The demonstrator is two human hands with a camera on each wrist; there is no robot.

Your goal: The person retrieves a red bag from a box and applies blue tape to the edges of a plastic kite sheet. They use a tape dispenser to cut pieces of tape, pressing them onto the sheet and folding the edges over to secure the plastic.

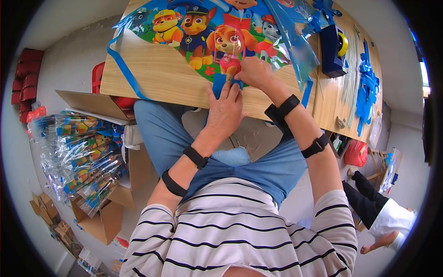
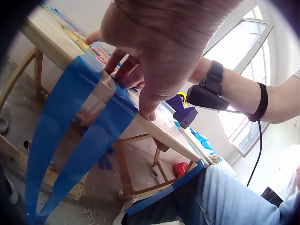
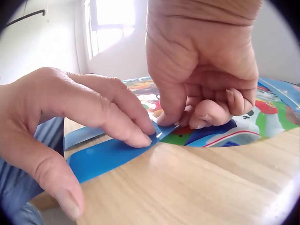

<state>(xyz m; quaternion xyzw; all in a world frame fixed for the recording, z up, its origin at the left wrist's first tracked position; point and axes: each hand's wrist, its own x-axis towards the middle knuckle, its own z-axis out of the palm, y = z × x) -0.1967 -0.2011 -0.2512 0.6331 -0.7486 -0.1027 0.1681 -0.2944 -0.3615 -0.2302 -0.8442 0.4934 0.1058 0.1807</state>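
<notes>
A glossy printed sheet (image 1: 230, 44) with cartoon dogs lies on the wooden table, its rounded lower edge towards the person. At that edge is a blue ribbon (image 3: 103, 159), whose two strips hang over the table's front edge in the left wrist view. My left hand (image 1: 224, 111) presses the ribbon flat with extended fingertips, its thumb spread at the table edge. My right hand (image 3: 201, 79) has curled fingers, with thumb and fingertips pinching at the ribbon's end on the sheet. Part of that contact is hidden behind the thumb.
A dark blue tape dispenser (image 1: 331, 53) stands on the right, beside thin pale rods (image 1: 353, 74) and bunched blue ribbons (image 1: 364, 87). On the left, an open cardboard box (image 1: 131, 171) adjoins plastic-wrapped printed pieces (image 1: 87, 152). Another person (image 1: 392, 217) is at the lower right.
</notes>
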